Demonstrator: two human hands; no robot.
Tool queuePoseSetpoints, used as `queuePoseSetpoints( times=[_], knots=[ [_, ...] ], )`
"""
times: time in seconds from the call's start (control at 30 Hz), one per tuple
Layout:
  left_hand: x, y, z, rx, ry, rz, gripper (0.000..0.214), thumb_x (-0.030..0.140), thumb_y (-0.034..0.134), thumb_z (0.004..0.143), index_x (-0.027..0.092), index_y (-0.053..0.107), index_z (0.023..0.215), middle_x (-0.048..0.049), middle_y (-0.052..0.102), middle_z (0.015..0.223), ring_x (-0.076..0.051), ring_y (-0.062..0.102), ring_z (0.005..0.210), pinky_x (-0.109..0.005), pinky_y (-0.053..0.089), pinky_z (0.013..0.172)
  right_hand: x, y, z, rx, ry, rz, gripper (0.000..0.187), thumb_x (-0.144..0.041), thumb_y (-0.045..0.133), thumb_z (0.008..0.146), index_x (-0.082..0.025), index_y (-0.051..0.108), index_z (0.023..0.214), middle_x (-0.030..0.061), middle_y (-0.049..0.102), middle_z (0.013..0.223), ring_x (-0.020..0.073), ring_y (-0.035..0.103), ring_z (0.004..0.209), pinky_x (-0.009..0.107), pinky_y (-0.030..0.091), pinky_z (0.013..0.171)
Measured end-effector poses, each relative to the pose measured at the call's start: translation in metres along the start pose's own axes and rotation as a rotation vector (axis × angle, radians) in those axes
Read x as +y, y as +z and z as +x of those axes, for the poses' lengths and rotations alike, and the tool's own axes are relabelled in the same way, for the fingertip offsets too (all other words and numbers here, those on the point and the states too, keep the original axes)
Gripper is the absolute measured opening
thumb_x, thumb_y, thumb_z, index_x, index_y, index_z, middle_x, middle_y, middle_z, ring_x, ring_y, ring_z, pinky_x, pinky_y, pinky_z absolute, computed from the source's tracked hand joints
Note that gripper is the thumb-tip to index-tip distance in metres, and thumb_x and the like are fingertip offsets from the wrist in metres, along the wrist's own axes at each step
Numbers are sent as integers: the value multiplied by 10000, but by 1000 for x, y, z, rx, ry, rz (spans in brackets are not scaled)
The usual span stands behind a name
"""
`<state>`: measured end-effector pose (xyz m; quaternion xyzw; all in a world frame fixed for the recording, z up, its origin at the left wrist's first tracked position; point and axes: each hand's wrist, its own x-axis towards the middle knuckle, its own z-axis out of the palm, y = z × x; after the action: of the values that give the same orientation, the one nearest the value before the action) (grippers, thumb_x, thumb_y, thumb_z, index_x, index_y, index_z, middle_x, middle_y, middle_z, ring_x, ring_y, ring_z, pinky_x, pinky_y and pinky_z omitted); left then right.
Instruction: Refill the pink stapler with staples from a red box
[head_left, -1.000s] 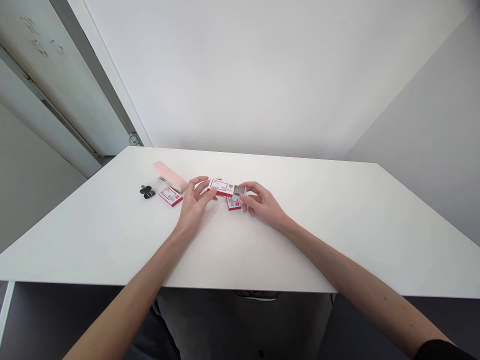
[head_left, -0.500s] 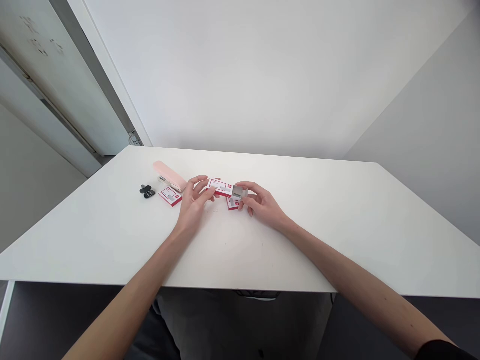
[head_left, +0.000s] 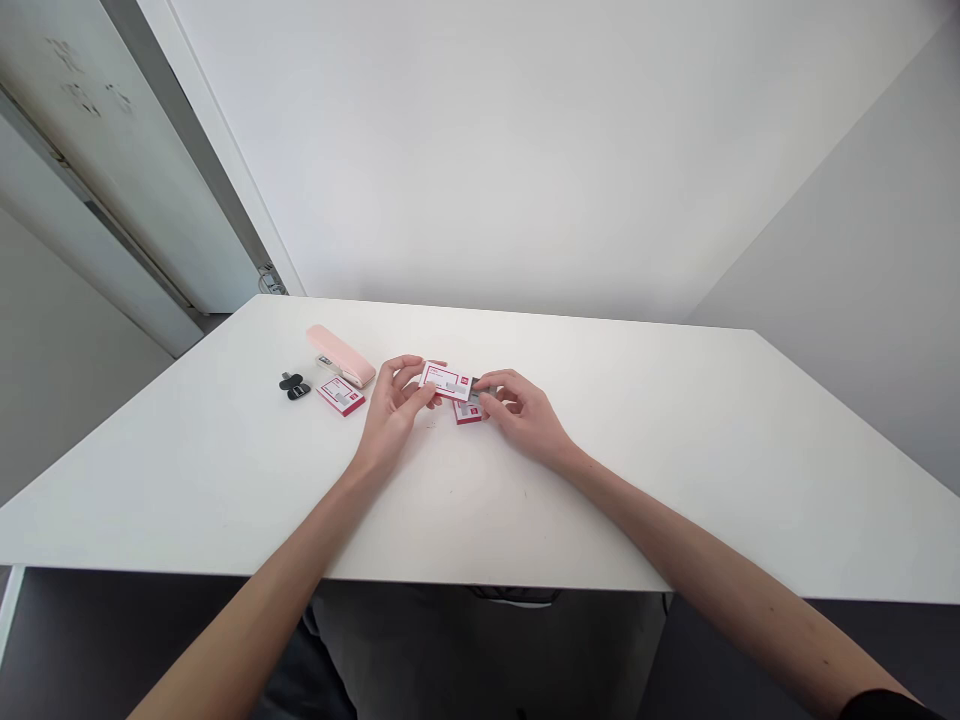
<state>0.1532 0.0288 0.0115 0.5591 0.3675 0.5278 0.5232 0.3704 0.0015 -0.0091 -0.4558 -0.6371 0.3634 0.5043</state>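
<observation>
My left hand (head_left: 391,408) pinches the left end of a small red and white staple box (head_left: 447,381), held just above the white table (head_left: 675,470). My right hand (head_left: 521,414) is closed on the box's right end, where a grey inner tray (head_left: 481,391) shows only a little. A second red and white box (head_left: 468,413) lies on the table right under my hands, partly hidden by them. A third box (head_left: 340,393) lies to the left.
A pink stapler (head_left: 341,354) lies at the far left of the table, with two black binder clips (head_left: 294,385) beside it. A wall runs along the table's far edge and a door frame stands at the left.
The grey inner tray stuck out to the right a second ago; it now sits almost fully inside the box. My right hand has moved left toward the box.
</observation>
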Motion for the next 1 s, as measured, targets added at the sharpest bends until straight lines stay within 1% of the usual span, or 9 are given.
queuePoseSetpoints(
  times=[0.2,0.33,0.5,0.63,0.73,0.8,0.83,0.93,1.0],
  knots=[
    [-1,3,-2,-35,92,57,402,404,773,904,254,513,1171,-101,708,1309,-204,695,990,-400,567,889,1,4,0,71,-51,-93,153,-384,703,935,-263,782,985,66,705,1199,156,672,795,309,539,616],
    [-2,5,-5,-63,160,138,353,372,725,950,257,500,1196,-107,692,1347,-182,674,934,-405,547,900,3,3,1,80,-50,-156,137,-371,725,914,-254,792,935,73,705,1200,161,682,782,318,562,605],
    [-3,5,-6,-73,177,204,343,361,716,958,259,501,1205,-99,691,1325,-172,659,898,-391,549,879,7,2,2,77,-54,-209,131,-349,705,926,-244,780,900,73,712,1183,166,684,788,329,572,625],
    [-6,4,-4,-62,166,204,340,355,707,953,257,498,1203,-96,681,1328,-192,694,960,-387,558,879,8,3,1,87,-65,-202,189,-395,672,960,-237,767,919,83,713,1193,182,695,835,319,549,598],
    [-8,3,-2,-21,123,207,326,350,692,950,258,497,1194,-80,679,1303,-177,699,919,-371,557,867,6,1,2,137,-65,-153,228,-446,680,963,-244,776,923,88,705,1205,219,700,992,330,563,670],
    [-9,2,-1,27,72,215,314,345,676,948,259,499,1192,-67,674,1286,-159,692,869,-354,550,843,6,-4,3,190,-15,-86,254,-491,713,942,-250,788,916,88,692,1237,233,677,1077,344,575,757],
    [-9,2,0,57,46,218,309,342,670,946,260,503,1193,-62,670,1285,-151,688,844,-348,546,830,5,-6,4,211,31,-39,270,-514,730,928,-252,792,914,86,684,1258,227,671,1062,348,574,780],
    [-9,1,1,153,-20,213,302,324,660,933,262,525,1196,-57,656,1302,-139,680,799,-348,544,821,4,-13,6,211,205,128,324,-569,763,884,-251,786,939,71,707,1147,167,629,809,342,553,720],
    [-9,0,2,188,-50,201,305,316,657,929,260,538,1205,-56,658,1289,-140,684,798,-357,549,843,3,-15,6,159,254,213,345,-584,782,860,-250,779,946,56,719,1058,136,560,691,330,528,662]
  ],
)
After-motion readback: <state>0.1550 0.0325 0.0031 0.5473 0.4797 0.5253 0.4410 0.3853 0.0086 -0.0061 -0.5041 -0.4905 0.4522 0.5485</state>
